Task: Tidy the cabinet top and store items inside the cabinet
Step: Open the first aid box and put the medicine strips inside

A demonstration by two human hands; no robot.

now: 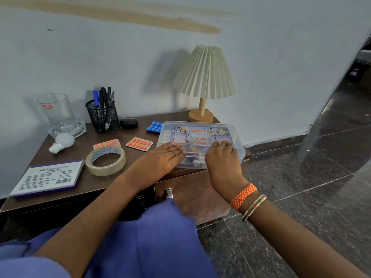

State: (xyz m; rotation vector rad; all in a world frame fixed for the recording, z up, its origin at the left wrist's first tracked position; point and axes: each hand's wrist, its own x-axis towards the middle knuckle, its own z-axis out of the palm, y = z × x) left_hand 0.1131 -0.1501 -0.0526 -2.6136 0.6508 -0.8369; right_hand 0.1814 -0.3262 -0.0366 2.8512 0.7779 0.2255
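Under both hands, at the right end of the cabinet top (80, 145), lies a clear plastic first aid box (200, 144), its long axis running left to right and its printed lid facing up. The label on the lid reads "Medigold" in red and, lower down, "FIRST" with "BOX" partly hidden; the smaller print is too fine to read. The left hand (160, 159) lies flat on the near left corner of the lid, fingers straight and together, pointing toward the right hand. The right hand (222, 159) rests on the near right part of the lid with its fingers bent down onto it; whether it grips the edge I cannot tell.

Just left of the left hand sits a roll of tape (105, 161), lying flat, with "WONDER 555 TAPE" printed inside its core. Beyond that hand are two orange pill strips (139, 144) (107, 144), and a blue pill strip (154, 126) touches the box's far left corner. Farther left lies a flat box (48, 178) marked "FABER-CASTELL", its long side slanting up to the right. Behind it are a light bulb (62, 141), a glass (57, 113) with a red sticker, a mesh pen holder (102, 115) and a small black case (128, 122). Beyond the right hand stands a lamp (204, 77)
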